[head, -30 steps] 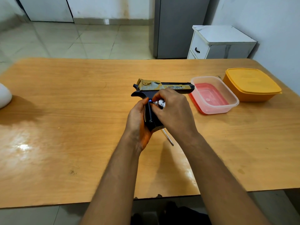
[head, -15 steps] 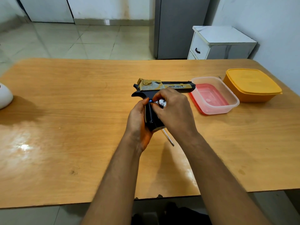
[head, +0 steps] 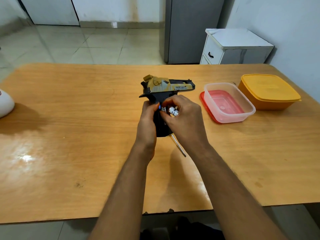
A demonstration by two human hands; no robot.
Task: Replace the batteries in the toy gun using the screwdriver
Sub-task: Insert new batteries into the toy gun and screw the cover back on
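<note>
A black toy gun (head: 166, 87) with a tan camouflage slide lies on its side on the wooden table (head: 69, 135), barrel pointing right. My left hand (head: 147, 123) grips its black handle from the left. My right hand (head: 183, 120) pinches a white battery (head: 173, 111) at the handle's open side, and a blue-tipped battery (head: 159, 107) shows between my fingers. The metal shaft of the screwdriver (head: 179, 147) sticks out from under my right hand; its handle is hidden.
A clear plastic box (head: 230, 103) stands on a red lid right of the gun. An orange lidded box (head: 268, 90) sits further right. A white object (head: 5, 105) rests at the table's left edge. A white cabinet (head: 235, 47) stands behind the table.
The hands stay at the gun's handle. The fingers of my right hand have shifted slightly around the white battery.
</note>
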